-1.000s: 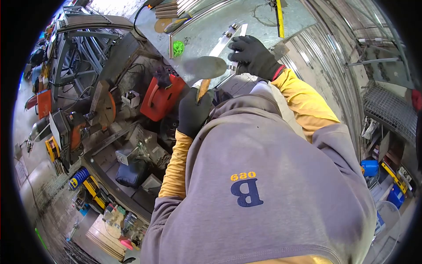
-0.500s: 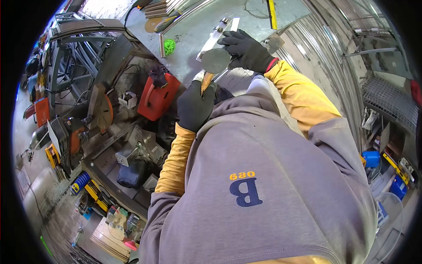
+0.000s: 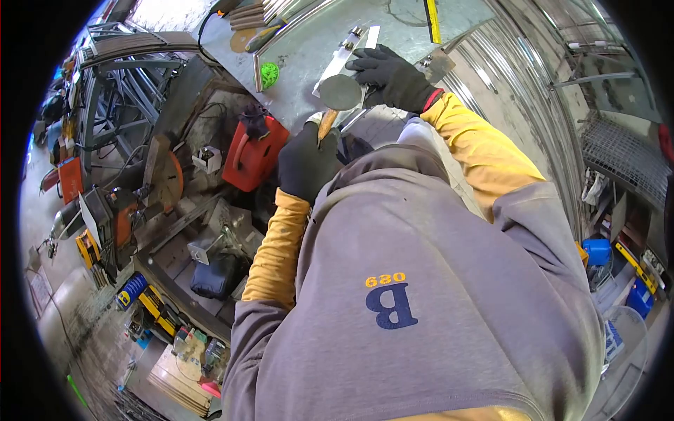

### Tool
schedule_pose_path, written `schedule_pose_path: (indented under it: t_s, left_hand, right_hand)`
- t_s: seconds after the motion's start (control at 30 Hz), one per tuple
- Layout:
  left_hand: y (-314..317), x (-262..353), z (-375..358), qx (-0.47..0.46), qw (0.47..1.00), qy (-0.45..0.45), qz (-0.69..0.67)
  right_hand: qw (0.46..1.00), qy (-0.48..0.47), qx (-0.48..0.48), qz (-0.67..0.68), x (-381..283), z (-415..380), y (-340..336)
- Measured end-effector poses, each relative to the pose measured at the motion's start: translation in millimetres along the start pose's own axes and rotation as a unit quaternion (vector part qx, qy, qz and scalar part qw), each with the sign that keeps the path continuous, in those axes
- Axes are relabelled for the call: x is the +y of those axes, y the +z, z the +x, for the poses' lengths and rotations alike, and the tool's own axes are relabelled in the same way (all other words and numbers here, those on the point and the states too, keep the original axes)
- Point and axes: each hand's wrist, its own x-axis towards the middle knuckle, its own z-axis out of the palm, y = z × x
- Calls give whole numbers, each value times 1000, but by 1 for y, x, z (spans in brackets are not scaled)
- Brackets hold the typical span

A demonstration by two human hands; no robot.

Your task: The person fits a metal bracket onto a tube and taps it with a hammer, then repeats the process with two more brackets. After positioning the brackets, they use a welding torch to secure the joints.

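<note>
Grey round-headed tool (image 3: 340, 92) with an orange-brown handle (image 3: 326, 127), clamped in the left grip (image 3: 307, 161), gloved fingers wrapped right round it. Right grip (image 3: 394, 78) (same dark glove) has its fingertips at the right side of a pale strip (image 3: 335, 65) on the tabletop (image 3: 298, 64). Fingers loosely curved; can't tell whether they pinch the strip or only steady it, undersides hidden.

Main risk, my read: a knock on the right glove. Tool head shows just left of the right grip's fingers, so a crooked swing or a slack left grip could land it there. Second: strip skidding or turning, if the right grip is only resting on it. Third: bad aim, since the head covers part of the strip in this view (contact between the two can't be judged).

Looks: head is a flat, dull grey disc; handle tilts up and away from the left grip. Strip is straight, slanted, with small shiny fittings (image 3: 350, 38) toward its far end.

Around: green round piece (image 3: 269, 74) well left of the right grip, yellow rule (image 3: 432, 22) beyond it to the right, red case (image 3: 239, 168) just left of the left grip.
</note>
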Motion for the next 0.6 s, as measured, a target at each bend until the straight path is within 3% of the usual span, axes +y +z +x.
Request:
schedule_pose_path:
  t_s: [0.1,0.23,0.3,0.43,0.6]
  left_hand:
    - [-11,13,4,-8,998,-47,-34]
    - [-13,17,-1,19,1000,-13,-4]
    - [-7,8,0,-13,1000,4,-2]
    - [-6,4,4,-16,999,-41,-15]
    - [-7,9,-1,0,1000,-13,-13]
  right_hand:
    - [1000,-11,22,8,-3,0,-2]
    - [1000,-2,14,-7,-3,-1,-2]
    - [1000,-7,15,-4,-1,-1,1]
    - [1000,0,12,5,0,-4,2]
    - [1000,-2,9,1,-3,-1,-3]
